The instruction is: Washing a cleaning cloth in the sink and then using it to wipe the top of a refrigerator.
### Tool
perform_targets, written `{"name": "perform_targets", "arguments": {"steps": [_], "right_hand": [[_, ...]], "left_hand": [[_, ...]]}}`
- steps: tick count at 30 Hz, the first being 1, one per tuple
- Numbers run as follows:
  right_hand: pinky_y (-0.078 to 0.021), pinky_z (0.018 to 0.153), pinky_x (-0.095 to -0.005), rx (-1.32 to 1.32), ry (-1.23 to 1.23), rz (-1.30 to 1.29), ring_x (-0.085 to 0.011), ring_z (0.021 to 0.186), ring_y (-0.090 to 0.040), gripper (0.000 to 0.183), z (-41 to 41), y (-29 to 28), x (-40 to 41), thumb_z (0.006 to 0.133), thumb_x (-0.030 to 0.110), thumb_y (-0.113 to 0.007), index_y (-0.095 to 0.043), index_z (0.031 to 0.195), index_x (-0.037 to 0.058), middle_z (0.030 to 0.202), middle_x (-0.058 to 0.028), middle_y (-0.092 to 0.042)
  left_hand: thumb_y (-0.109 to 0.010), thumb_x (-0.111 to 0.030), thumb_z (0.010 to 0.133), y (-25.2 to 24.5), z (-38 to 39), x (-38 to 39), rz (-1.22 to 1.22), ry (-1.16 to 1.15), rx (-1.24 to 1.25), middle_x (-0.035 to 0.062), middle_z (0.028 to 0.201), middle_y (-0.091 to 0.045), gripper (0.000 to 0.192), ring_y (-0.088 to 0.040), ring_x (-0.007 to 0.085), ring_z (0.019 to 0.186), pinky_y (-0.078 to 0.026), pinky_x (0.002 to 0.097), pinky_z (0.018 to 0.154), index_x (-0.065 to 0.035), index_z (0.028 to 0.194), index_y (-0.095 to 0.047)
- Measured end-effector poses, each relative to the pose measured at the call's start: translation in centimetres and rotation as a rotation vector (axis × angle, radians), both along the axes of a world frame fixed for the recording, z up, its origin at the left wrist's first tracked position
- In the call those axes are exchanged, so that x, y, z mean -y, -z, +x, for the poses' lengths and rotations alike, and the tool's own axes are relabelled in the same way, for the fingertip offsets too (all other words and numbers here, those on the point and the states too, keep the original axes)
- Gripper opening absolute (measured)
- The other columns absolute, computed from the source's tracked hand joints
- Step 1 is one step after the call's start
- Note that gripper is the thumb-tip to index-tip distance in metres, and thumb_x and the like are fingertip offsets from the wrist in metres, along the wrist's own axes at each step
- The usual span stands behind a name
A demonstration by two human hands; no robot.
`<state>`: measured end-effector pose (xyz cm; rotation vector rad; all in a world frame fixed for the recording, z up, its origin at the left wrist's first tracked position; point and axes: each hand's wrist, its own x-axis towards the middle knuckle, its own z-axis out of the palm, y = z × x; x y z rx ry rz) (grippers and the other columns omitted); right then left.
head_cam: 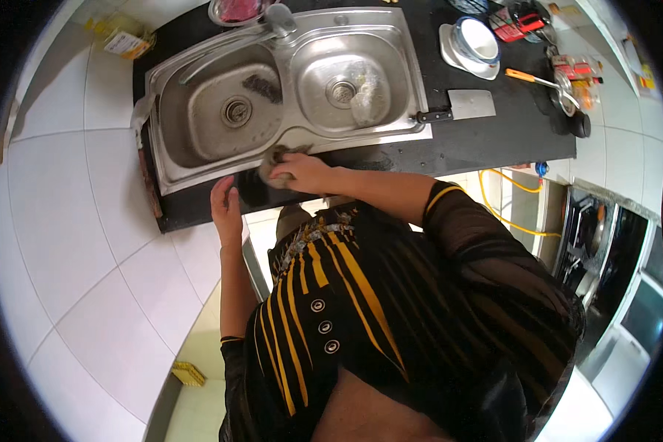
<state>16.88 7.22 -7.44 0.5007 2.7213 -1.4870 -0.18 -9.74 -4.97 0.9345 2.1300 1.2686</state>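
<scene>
My right hand [305,172] presses a crumpled, brownish-grey cloth [273,166] onto the front rim of a double-bowl stainless steel sink [210,171] and the black countertop [199,205] before it. Part of the cloth is hidden under my fingers. To the left, my left hand [226,212] hovers by the counter's front edge, fingers apart and holding nothing. A dark scrap [262,88] lies in the left bowl. In the right bowl, a clear wet patch or film [367,102] sits beside the drain [342,93].
A cleaver [471,104] rests right of the sink, its handle over the rim. Beyond it are stacked bowls [478,41], an orange-handled ladle [536,80] and bottles [580,69]. The faucet [229,52] spans the left bowl. A bottle [122,40] stands at the far left.
</scene>
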Motion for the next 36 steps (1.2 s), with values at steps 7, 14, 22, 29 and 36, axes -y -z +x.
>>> {"name": "perform_targets", "arguments": {"steps": [7,14,22,29,36], "right_hand": [[-0.0471,0.078,-0.0340,0.040,0.233,-1.243,-0.0196,0.090,-0.057,0.037,-6.8,-5.9,-5.7,0.079,0.024,-0.055,-0.058,0.112,0.0094,0.099,-0.0069,-0.060],[-0.0432,0.084,-0.0359,-0.394,0.926,-0.890,-0.0244,0.092,-0.056,0.020,-13.9,-4.5,-2.3,0.085,0.020,-0.047,-0.059,0.097,0.0078,0.094,-0.0096,-0.061],[-0.0381,0.094,-0.0370,-0.210,0.278,-0.093,-0.0311,0.109,-0.048,0.035,-14.7,-3.6,-4.7,0.083,0.031,-0.062,-0.057,0.111,0.0121,0.116,-0.0151,-0.050],[-0.0278,0.104,-0.0349,-0.113,-0.177,-0.396,-0.0243,0.123,-0.040,0.056,-17.5,-16.1,-6.8,0.077,0.035,-0.066,-0.049,0.125,0.0144,0.125,-0.0091,-0.048],[-0.0459,0.070,-0.0380,-0.348,-0.253,0.238,-0.0295,0.082,-0.058,0.017,-20.9,-14.6,-8.3,0.086,0.026,-0.053,-0.058,0.093,0.0104,0.088,-0.0094,-0.058]], "left_hand": [[-0.035,-0.048,0.094,-4.7,-4.2,-6.9,0.198,-0.025,0.857,0.0110,0.128,-0.048,0.058,-0.044,0.0226,0.119,-0.031,0.0368,0.102,-0.0017,0.126,-0.046],[-0.049,-0.051,0.087,-5.4,-2.5,-9.9,0.486,-0.029,1.564,0.0086,0.129,-0.046,0.065,-0.042,0.0226,0.121,-0.036,0.0384,0.100,-0.0051,0.132,-0.038],[-0.061,-0.027,0.085,-1.0,-6.8,-8.3,0.201,0.260,1.475,0.0064,0.092,-0.057,0.041,-0.056,0.0123,0.072,-0.045,0.0235,0.059,-0.0037,0.116,-0.047],[-0.060,-0.012,0.083,-8.7,-10.2,-9.8,0.291,0.695,1.792,-0.0015,0.065,-0.043,0.012,-0.040,0.0050,0.051,-0.030,0.0184,0.043,-0.0073,0.089,-0.050],[-0.061,-0.018,0.083,-9.8,-13.4,-12.7,-0.153,0.657,1.280,-0.0035,0.060,-0.042,0.014,-0.035,0.0034,0.046,-0.024,0.0203,0.040,-0.0066,0.083,-0.053]]}}
